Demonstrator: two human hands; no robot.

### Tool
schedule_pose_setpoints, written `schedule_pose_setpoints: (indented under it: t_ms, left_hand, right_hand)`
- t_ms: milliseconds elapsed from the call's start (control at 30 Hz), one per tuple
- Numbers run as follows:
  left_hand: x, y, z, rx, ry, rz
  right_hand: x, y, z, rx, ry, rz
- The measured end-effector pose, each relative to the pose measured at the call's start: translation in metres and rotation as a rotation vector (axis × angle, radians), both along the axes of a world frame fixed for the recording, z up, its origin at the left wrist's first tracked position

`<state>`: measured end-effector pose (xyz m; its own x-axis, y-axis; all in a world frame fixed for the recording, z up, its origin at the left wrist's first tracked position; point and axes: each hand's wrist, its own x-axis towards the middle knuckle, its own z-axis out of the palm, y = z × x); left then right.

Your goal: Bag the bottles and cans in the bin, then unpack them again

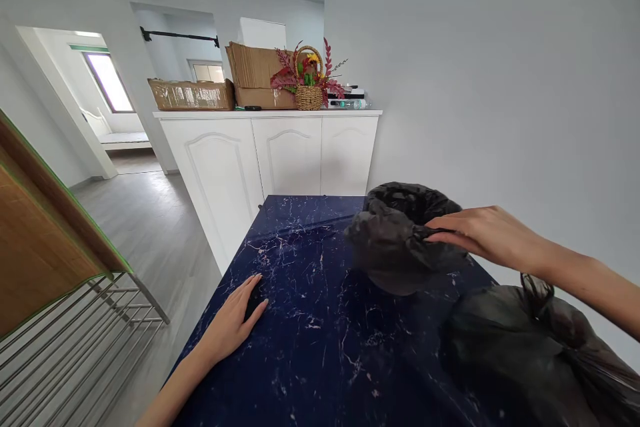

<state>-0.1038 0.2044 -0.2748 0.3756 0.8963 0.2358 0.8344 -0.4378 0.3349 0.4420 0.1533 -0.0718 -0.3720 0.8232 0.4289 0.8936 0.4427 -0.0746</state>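
My right hand (473, 230) pinches the rim of a black plastic bag (385, 247) whose mouth gapes at the top. The bag is over the far right of a dark blue marble-patterned table (310, 320); what it contains is hidden. Flat on the table's left side lies my left hand (235, 320), thumb apart from the fingers and nothing in it. A second black plastic bag (515, 353), bulging and gathered at its top, sits at the near right, below my right forearm.
Behind the table stands a white cabinet (295, 153). It carries cardboard boxes (193, 95), a wicker flower basket (309, 97) and a plastic bottle (353, 105). At left is a metal rack (125, 310) with a brown board (45, 233). A wall borders the right.
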Motion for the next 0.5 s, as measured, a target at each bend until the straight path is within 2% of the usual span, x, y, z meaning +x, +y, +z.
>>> schedule_pose_setpoints:
  t_ms: [100, 200, 300, 400, 500]
  left_hand:
    - [0.001, 0.0, 0.0, 0.009, -0.009, 0.0]
    - [0.002, 0.001, 0.0, -0.003, -0.006, 0.009]
    - [0.003, 0.003, 0.001, 0.0, 0.001, 0.007]
    - [0.003, 0.003, 0.001, 0.027, 0.008, -0.002]
    - [0.004, 0.003, 0.0, 0.053, 0.021, -0.019]
  right_hand:
    - [0.045, 0.004, -0.009, -0.036, -0.16, -0.158]
    - [0.086, 0.004, -0.015, -0.053, -0.186, -0.306]
    - [0.109, 0.0, -0.02, -0.065, -0.183, -0.401]
    - [0.104, -0.008, -0.02, -0.02, -0.157, -0.407]
    - [0.073, -0.021, -0.021, 0.162, -0.077, -0.294]
